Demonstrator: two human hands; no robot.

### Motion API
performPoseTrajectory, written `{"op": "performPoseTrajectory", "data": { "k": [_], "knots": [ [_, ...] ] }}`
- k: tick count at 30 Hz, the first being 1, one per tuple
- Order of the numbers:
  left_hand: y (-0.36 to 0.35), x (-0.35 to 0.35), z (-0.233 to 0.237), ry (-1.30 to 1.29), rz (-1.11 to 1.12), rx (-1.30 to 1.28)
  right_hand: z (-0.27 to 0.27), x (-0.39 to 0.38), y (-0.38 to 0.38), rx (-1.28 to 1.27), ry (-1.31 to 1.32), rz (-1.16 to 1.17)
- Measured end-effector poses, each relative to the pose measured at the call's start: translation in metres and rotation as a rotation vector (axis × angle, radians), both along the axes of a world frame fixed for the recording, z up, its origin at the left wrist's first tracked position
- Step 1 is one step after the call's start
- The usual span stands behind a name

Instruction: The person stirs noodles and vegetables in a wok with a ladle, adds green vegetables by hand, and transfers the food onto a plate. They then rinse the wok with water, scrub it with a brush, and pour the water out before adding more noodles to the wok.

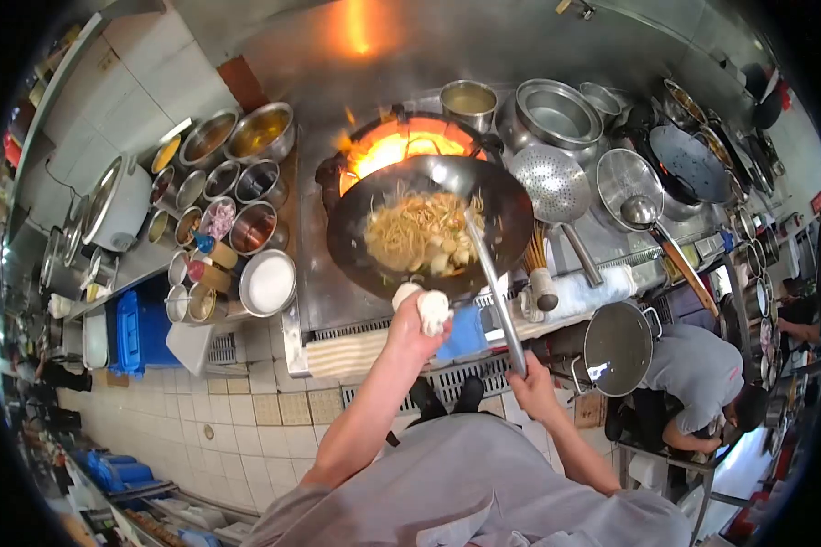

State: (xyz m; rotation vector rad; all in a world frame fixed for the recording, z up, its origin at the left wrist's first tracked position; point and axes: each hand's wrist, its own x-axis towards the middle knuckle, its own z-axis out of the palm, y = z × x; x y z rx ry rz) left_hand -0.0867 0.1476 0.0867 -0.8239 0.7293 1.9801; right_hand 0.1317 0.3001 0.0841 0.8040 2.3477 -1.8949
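Observation:
A dark wok (351,223) is tilted over the burner, with noodles and pale pieces of food (410,235) inside. My left hand (417,330) is closed around a white cloth (434,311) at the wok's near edge. The wok's grip under the cloth is hidden. In my right hand (534,390) is the end of a long metal ladle (495,290), whose head reaches into the food at the wok's right side. Orange flames (406,153) rise behind the wok.
Bowls of ingredients and a bowl of white powder (268,283) stand left. A perforated strainer (550,182), a bamboo brush (540,273) and a wire skimmer (622,178) lie right. A large pot (618,348) is at the lower right, beside a bent-over person (693,369).

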Motion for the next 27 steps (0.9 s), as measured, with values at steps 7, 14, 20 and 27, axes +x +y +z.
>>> {"op": "performPoseTrajectory", "data": {
  "k": [7,14,20,27],
  "knots": [
    [0.019,-0.044,-0.049,0.096,0.007,0.007,0.041,-0.023,0.019,-0.014,-0.007,0.076],
    [-0.022,0.04,-0.041,0.138,-0.077,0.045,0.039,-0.02,0.026,-0.038,0.142,0.026],
    [0.007,-0.042,-0.031,0.08,-0.038,-0.03,0.042,-0.036,0.019,-0.152,0.117,0.058],
    [-0.037,0.04,-0.056,0.102,-0.107,0.03,0.04,-0.038,0.011,-0.133,0.206,0.037]
  ]
}}
